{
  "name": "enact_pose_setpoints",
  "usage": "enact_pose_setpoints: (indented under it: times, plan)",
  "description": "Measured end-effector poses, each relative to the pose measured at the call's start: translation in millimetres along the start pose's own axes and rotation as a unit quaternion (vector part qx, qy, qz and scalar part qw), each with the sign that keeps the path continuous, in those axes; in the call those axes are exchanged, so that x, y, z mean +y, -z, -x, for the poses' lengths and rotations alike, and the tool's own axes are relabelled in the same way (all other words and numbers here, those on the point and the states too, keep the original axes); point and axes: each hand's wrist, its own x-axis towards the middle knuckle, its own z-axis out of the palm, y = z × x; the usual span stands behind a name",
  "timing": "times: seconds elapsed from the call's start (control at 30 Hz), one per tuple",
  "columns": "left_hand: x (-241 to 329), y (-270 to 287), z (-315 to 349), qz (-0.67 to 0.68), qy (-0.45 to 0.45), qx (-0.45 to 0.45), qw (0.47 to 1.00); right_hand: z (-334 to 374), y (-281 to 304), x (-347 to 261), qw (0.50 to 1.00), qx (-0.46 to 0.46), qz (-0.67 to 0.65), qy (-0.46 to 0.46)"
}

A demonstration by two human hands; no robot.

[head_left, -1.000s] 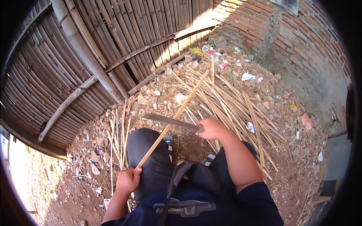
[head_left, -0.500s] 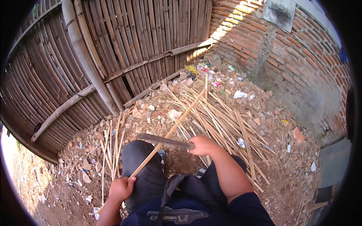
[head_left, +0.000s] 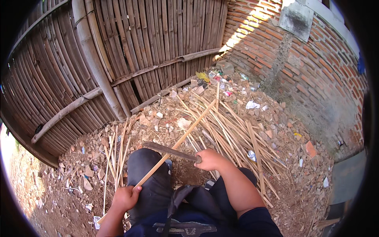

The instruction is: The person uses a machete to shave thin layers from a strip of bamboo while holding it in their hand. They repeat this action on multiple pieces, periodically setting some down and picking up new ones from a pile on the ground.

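one hand (head_left: 125, 197) gripping strip (head_left: 185, 134), other hand (head_left: 210, 159) knife (head_left: 182, 154)

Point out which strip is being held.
The strip slanting over the left knee, gripped by the left hand; the other strips rest on the ground.

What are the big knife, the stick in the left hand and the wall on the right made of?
Knife blade: probably metal; it looks thin, dull and dark. Stick: likely bamboo or wood; it is pale and smooth-looking. Wall: mostly rough brick, showing reddish blocks in rows; its grey lower part may be plaster.
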Motion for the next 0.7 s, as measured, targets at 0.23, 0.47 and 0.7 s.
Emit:
enact_pose_setpoints:
  times: [0.23,0.47,0.7]
  plan:
    - [1,-1,-1,-0.001,-0.004,0.008,1.0,-2,17,28,0.998,0.05,-0.02,-0.024]
    - [5,3,1,0.003,0.008,0.002,1.0,-3,11,31,0.996,0.076,-0.035,-0.035]
    - [3,2,1,0.007,-0.003,0.013,1.0,-5,6,25,0.999,0.034,-0.029,-0.012]
